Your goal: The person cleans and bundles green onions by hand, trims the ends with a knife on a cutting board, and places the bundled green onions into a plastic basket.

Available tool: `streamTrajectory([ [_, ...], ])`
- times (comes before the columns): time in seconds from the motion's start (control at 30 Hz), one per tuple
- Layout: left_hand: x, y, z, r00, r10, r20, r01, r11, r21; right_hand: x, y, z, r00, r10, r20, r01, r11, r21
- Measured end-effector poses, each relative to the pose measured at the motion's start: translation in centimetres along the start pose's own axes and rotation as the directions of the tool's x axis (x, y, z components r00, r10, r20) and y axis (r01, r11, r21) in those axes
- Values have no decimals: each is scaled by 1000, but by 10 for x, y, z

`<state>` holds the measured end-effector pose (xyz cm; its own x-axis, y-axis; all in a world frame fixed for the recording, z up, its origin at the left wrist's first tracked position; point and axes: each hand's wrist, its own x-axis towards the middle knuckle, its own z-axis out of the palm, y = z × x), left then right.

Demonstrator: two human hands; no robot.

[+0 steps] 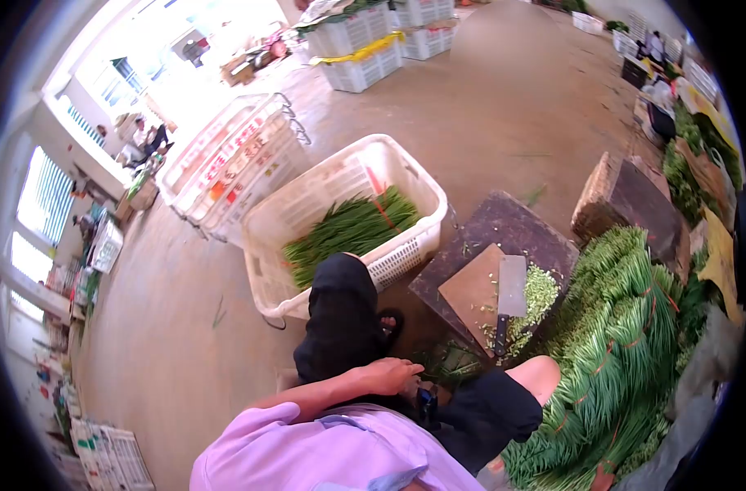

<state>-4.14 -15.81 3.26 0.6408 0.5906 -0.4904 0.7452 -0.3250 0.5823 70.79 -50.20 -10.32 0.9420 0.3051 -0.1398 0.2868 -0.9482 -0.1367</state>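
Observation:
My left hand is over my lap, its fingers drawn together at the tips; whatever may be between them is too small to make out. My right hand is mostly hidden beside it, near a dark band that looks like a watch. Just beyond my hands, dark green trimmings lie on the floor. Ahead stands a dark block with a brown cutting board on it. A cleaver with a black handle rests there, untouched, beside chopped pale green bits.
A white basket holding tied green stalks stands ahead of my knee. Stacked white crates are behind it, more crates farther back. Bundled green stalks pile up at my right, near another block.

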Motion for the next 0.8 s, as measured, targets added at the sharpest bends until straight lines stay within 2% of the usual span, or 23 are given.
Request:
streamTrajectory([
  [0.17, -3, 1, 4, 998, 18, -67, -17, 1000, 23, 1, -58, 14, 996, -86, -4, 85, 987, 134],
  [0.3, -4, 4, 10, 1000, 1, -29, 0, 1000, 22, -9, -108, 18, 985, -168, 30, 153, 950, 272],
  [0.47, -16, -6, 8, 998, 25, -61, -27, 999, -37, -45, -169, 9, 966, -238, 106, 160, 863, 479],
  [0.57, -28, -14, 5, 999, -12, -45, 11, 1000, -27, -69, -199, 6, 949, -246, 196, 73, 778, 624],
  [0.63, -31, -23, 11, 982, 59, -181, -70, 996, -57, -85, -217, 2, 934, -245, 260, -15, 699, 714],
  [0.67, -34, -23, 8, 979, 47, -196, -61, 996, -66, -93, -222, -1, 923, -246, 297, -67, 657, 751],
  [0.73, -37, -21, 2, 951, 103, -291, -155, 975, -161, -105, -229, -8, 899, -248, 360, -179, 543, 821],
  [0.8, -36, -17, -12, 941, 138, -308, -205, 959, -196, -114, -231, -18, 867, -279, 413, -275, 423, 863],
])
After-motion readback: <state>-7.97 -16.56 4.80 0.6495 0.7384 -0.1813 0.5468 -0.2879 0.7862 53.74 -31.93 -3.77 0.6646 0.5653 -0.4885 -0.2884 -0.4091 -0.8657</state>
